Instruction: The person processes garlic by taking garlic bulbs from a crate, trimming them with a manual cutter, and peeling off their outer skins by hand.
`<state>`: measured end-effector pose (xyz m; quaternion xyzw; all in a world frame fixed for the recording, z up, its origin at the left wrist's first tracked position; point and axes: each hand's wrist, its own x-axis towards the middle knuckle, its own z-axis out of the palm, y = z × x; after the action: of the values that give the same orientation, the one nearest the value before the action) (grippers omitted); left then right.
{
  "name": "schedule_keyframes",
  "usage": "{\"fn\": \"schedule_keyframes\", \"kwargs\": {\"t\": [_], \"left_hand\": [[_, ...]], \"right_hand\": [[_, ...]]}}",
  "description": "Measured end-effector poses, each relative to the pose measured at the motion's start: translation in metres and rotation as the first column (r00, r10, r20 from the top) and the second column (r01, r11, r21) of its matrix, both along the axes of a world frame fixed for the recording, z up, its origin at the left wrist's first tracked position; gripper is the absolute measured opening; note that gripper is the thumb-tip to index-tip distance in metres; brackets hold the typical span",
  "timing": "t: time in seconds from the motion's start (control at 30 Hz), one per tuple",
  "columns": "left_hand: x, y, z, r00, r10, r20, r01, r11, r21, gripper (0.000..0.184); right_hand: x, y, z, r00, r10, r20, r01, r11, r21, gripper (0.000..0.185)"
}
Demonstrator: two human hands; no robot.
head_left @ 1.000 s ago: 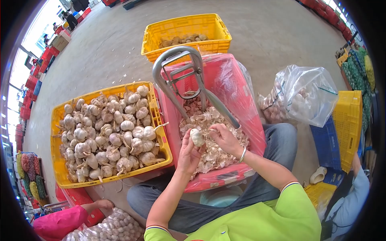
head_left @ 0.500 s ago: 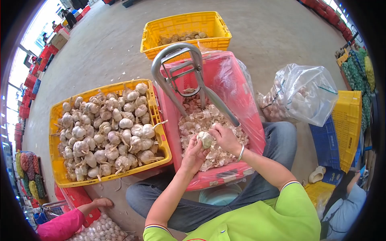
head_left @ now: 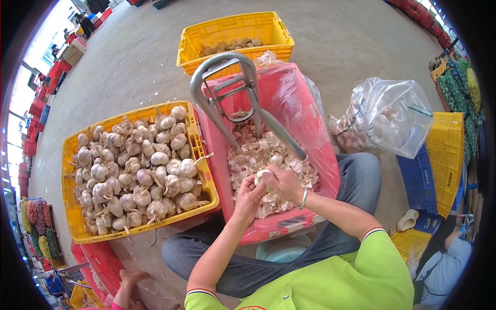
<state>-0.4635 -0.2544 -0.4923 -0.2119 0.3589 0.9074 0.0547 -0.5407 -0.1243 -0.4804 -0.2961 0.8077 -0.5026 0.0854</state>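
Note:
Between my two hands is a pale garlic bulb (head_left: 262, 176), held over the red crate (head_left: 305, 116) lined with clear plastic. My left hand (head_left: 249, 199) grips the bulb from the left and below. The fingers of my right hand (head_left: 283, 185) close over its right side and partly cover it. Under my hands lies a heap of loose garlic skins (head_left: 243, 165). A grey metal frame cutter with a long handle (head_left: 281, 134) stands across the crate just beyond my hands.
A yellow crate (head_left: 211, 192) heaped with garlic bulbs (head_left: 139, 170) sits at the left. Another yellow crate (head_left: 235, 62) stands beyond the red one. A clear bag (head_left: 398, 116) of garlic lies at the right, near blue and yellow crates (head_left: 444, 160). Other people sit at both lower corners.
My right hand has moved left and down over the garlic bulb, covering more of it. The person at lower left has shifted down, mostly out of view.

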Motion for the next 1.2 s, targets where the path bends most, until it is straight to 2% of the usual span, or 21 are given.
{"fn": "schedule_keyframes", "kwargs": {"t": [0.1,0.2,0.3,0.4,0.43,0.5,0.6,0.7,0.8,0.9,1.0,1.1,1.13,1.2], "left_hand": [[0.001,0.003,0.004,1.000,0.001,-0.010,0.000,0.989,0.150,0.036],[0.000,0.000,0.004,1.000,0.010,-0.008,-0.008,0.977,0.214,0.036],[-0.003,-0.005,0.011,1.000,0.018,0.015,-0.021,0.962,0.271,0.033],[-0.003,-0.014,0.000,0.998,0.039,0.058,-0.057,0.933,0.355,0.035],[-0.002,-0.014,-0.003,0.998,0.041,0.052,-0.057,0.927,0.370,0.034],[-0.003,-0.013,-0.003,0.998,0.044,0.042,-0.057,0.914,0.402,0.033],[-0.004,-0.012,-0.004,0.996,-0.055,0.072,0.019,0.905,0.425,0.030],[-0.001,-0.011,-0.011,0.988,-0.129,0.081,0.104,0.959,0.265,0.031],[-0.004,-0.010,-0.014,0.956,-0.231,0.179,0.241,0.970,-0.033,0.032],[-0.002,-0.003,-0.005,0.977,-0.124,0.171,0.134,0.990,-0.045,0.034],[-0.005,-0.005,-0.003,0.984,-0.096,0.152,0.086,0.994,0.073,0.033],[-0.007,-0.002,0.000,0.989,-0.101,0.105,0.111,0.990,-0.091,0.032],[-0.006,-0.001,-0.001,0.989,-0.104,0.102,0.117,0.984,-0.132,0.030],[-0.007,-0.005,0.000,0.988,-0.112,0.107,0.121,0.989,-0.086,0.028]], "right_hand": [[-0.005,-0.001,-0.009,0.996,-0.083,0.016,0.084,0.988,-0.132,0.029],[-0.008,-0.001,-0.009,0.994,-0.103,0.038,0.106,0.990,-0.097,0.023],[-0.033,0.012,-0.031,0.999,-0.010,-0.041,0.022,0.952,0.305,0.022],[-0.035,0.016,-0.022,0.981,0.028,-0.190,0.013,0.977,0.213,0.025],[-0.034,0.014,-0.018,0.998,0.057,0.030,-0.059,0.994,0.087,0.027],[-0.029,0.005,-0.009,0.880,0.184,0.438,-0.109,0.975,-0.192,0.033],[-0.021,0.001,0.004,0.707,0.371,0.602,-0.228,0.925,-0.304,0.039],[-0.027,0.004,0.007,0.630,0.336,0.700,-0.198,0.941,-0.274,0.039],[-0.026,0.004,0.000,0.595,0.215,0.775,-0.131,0.977,-0.171,0.039],[-0.024,0.005,-0.004,0.594,0.111,0.797,-0.092,0.993,-0.070,0.041],[-0.021,0.003,-0.006,0.638,0.163,0.753,-0.077,0.986,-0.148,0.042],[-0.018,0.004,-0.008,0.549,0.187,0.815,-0.050,0.980,-0.191,0.044],[-0.019,0.007,-0.007,0.446,0.205,0.871,-0.007,0.974,-0.226,0.047],[-0.020,0.011,-0.003,0.391,0.266,0.881,-0.030,0.960,-0.277,0.045]]}}
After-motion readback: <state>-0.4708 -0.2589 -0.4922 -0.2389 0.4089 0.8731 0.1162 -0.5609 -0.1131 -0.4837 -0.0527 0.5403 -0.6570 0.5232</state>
